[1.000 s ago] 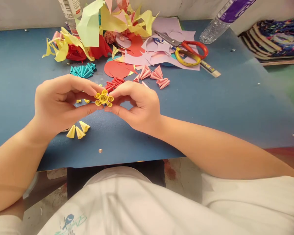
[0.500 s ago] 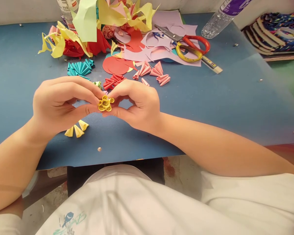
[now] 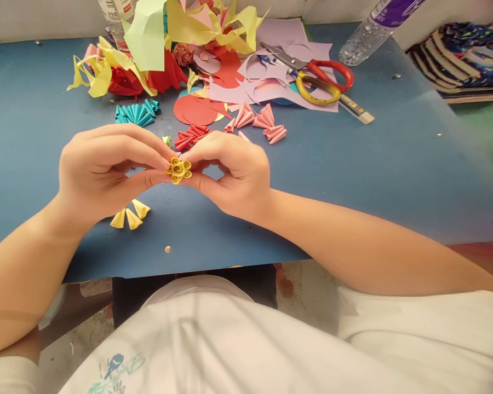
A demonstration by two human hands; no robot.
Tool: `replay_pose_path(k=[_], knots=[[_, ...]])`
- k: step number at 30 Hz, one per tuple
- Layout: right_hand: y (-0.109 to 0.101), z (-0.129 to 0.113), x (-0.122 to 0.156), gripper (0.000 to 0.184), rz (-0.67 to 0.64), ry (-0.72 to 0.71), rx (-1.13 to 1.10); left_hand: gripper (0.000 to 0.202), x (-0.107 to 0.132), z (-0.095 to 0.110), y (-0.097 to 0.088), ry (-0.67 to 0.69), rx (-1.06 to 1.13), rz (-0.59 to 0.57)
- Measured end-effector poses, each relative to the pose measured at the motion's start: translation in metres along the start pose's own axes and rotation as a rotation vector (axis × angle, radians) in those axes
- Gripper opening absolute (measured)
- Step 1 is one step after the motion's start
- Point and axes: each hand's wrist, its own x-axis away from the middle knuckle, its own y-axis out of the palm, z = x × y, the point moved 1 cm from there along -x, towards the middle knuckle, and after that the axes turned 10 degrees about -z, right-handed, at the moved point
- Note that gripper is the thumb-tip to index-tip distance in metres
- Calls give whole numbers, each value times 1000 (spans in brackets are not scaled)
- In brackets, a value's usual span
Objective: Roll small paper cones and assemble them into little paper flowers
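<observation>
Lying nearest, three yellow cones (image 3: 133,220) rest on the counter (image 3: 353,164). Just beyond, the left hand (image 3: 101,167) and right hand (image 3: 236,171) together pinch a yellow paper flower (image 3: 178,170) above it, its coils bunched tighter than a second ago, apparently making it more compact. Farther back lie red cones (image 3: 191,136), then scissors (image 3: 313,67).

Blue tabletop (image 3: 353,164) taken as reference; metal studs (image 3: 168,249) set in its surface. Pale greyish wall (image 3: 45,19) directly behind its far edge. Green surface (image 3: 482,128) beyond its right edge, nature unclear. Below its near edge: pale floor (image 3: 310,290) with a reddish-brown patch (image 3: 285,282). Lighting bright; soft sheen across the tabletop's right part.
</observation>
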Motion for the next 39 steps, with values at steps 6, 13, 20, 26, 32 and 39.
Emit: replay_pose_path(k=[6,13,20,26,32,39], knots=[[-2,12,4,62,-11,104,-303,37,-3,-3,-10,-149,223,-79],[-2,25,8,14,58,188,-22,60,-22,25,4,1,52,97],[-26,63,4,40,186,103,319,44,-24,-16,16,-50,-89,-9],[-45,83,-5,63,189,62,459,51,-1,-79,-14,162,-238,-324],[-45,45,-23,65,20,254,540,31,-9,-9,-51,-178,-237,-406],[-9,-58,-41,28,-605,294,623,37,-9,37,-86,-377,-458,-115]])
